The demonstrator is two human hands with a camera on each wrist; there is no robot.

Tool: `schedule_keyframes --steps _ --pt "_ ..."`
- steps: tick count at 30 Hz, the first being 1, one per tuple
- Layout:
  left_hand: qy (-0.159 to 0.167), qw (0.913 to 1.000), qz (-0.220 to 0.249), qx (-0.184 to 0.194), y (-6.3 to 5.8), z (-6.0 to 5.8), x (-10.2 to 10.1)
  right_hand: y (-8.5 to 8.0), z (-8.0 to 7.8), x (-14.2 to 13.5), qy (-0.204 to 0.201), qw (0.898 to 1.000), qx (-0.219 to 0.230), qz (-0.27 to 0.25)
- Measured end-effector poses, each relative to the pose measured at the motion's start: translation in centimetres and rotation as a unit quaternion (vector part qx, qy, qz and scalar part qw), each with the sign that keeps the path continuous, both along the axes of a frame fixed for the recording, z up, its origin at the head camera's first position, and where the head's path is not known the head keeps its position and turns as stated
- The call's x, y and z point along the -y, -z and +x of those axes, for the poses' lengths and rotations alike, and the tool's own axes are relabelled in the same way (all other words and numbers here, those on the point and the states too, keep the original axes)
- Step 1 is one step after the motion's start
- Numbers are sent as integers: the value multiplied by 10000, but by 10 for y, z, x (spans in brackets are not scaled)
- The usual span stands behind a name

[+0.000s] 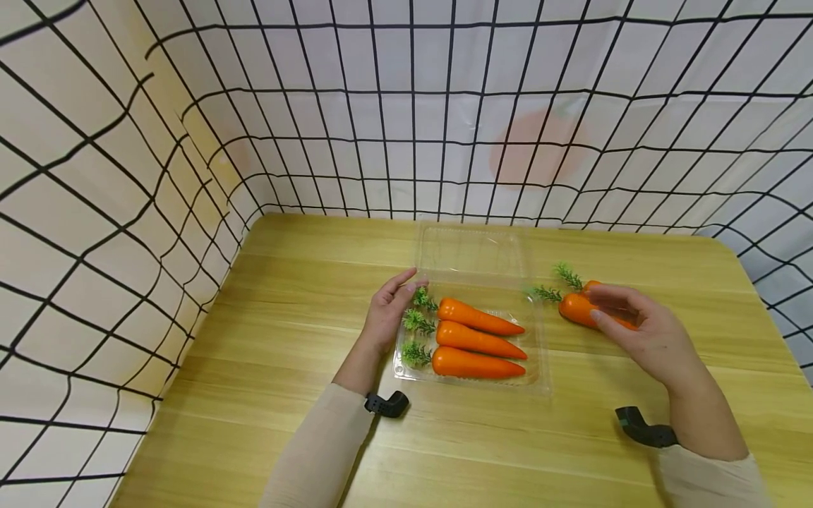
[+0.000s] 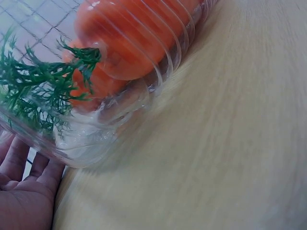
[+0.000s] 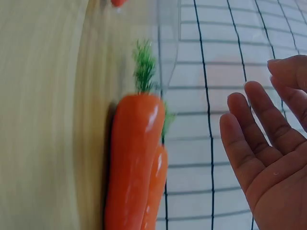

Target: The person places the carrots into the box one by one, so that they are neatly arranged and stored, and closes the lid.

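Clear plastic made up the box [image 1: 540, 360] in front of me, its lid [image 1: 470, 250] laid back towards twelve o'clock. Inside it three orange carrots [image 1: 479, 340] lay side by side, their green tops [image 1: 416, 354] towards nine o'clock and their tips towards three.

My left hand [image 1: 385, 314] was at the box's nine-to-ten o'clock side, fingers loosely stretched beside the wall, gripping nothing; I could not tell how firmly, if at all, they touched the plastic.

My right hand [image 1: 654, 339] was at three o'clock from the box, its fingers relaxed and parted, with nothing in its grasp. It hung near two loose carrots [image 1: 576, 310], which lay together on the wooden table [image 1: 286, 317] between two and three o'clock from the box, leaves towards ten. In the right wrist view there was a gap between my fingers and them.

I wore beige sleeves [image 1: 320, 444]. A black wire grid [image 1: 413, 91] stood beyond the table at twelve.
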State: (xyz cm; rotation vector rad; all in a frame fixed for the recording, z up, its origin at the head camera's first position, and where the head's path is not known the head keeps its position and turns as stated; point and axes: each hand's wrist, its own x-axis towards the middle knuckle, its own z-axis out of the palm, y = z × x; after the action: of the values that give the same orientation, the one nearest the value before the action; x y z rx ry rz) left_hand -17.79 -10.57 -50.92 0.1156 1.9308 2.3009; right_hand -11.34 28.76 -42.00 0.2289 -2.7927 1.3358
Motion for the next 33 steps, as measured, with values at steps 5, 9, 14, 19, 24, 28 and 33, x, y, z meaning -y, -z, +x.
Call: schedule_keyframes --steps 5,9,14,19,24,28,33 --pt "-28 10000 -15 -7 -1 -1 0 6 4 -22 292 9995 79 110" --pt "-34 10000 -19 -23 -1 -1 0 13 6 -35 476 9984 133 269" --pt "-33 10000 -52 -46 0 -1 1 22 6 -47 419 9972 328 517" --pt "-55 9999 -76 -41 0 0 0 29 5 -53 463 9943 565 778" --pt "-54 9999 -80 -36 -1 1 -1 35 4 -56 391 9913 744 1008" --pt "-41 9999 -119 -60 -1 1 -1 37 3 -54 340 9896 835 1121" --pt "-46 9999 -131 -83 0 0 -1 38 -1 -52 286 9883 856 1229"
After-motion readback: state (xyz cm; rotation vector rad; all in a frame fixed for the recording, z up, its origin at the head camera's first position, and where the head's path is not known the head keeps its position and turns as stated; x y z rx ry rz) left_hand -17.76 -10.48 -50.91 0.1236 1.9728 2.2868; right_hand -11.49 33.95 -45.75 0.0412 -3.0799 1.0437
